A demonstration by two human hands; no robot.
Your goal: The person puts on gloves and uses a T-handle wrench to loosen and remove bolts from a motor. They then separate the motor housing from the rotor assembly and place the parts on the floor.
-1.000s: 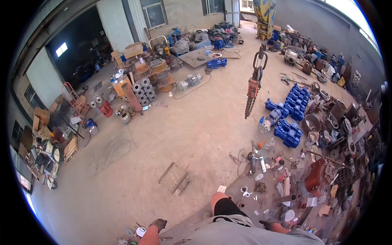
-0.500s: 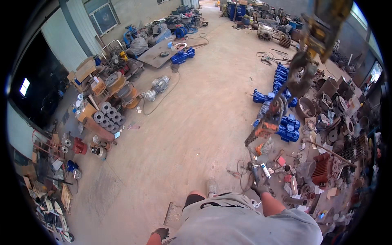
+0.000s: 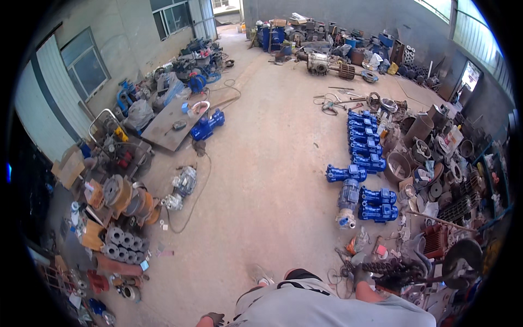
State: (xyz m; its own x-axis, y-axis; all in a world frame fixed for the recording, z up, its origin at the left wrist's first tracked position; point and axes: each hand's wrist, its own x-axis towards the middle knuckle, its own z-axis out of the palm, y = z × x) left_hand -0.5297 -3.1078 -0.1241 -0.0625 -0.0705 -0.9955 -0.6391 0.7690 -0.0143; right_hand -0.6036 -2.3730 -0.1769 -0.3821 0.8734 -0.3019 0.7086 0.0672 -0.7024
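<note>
My left hand (image 3: 214,319), in a dark glove, hangs low beside my body at the lower edge. Nothing shows in it, and its fingers look loosely apart. My right hand (image 3: 360,274), also gloved, reaches down on the right side. Its fingers blur into the dark things around it, so what it holds, if anything, cannot be made out. Close beside it in the picture runs a dark hoist chain (image 3: 384,267), leading to a large, blurred hook (image 3: 462,260). Whether the hand touches the chain is unclear. A plastic bag with orange on it (image 3: 358,240) lies beyond that hand.
Several blue motors (image 3: 366,143) stand in a row ahead right, with a grey motor (image 3: 347,197) beside them. Metal parts crowd the right side. At left are a grey motor (image 3: 184,182) with a cable, stacked grey cylinders (image 3: 124,242), cable reels (image 3: 117,192) and a metal plate (image 3: 166,128).
My view has tilted up and turned, showing more of the far wall. The hoist chain and hook have swung from upper centre-right to low right, by my right hand. My left hand sits lower.
</note>
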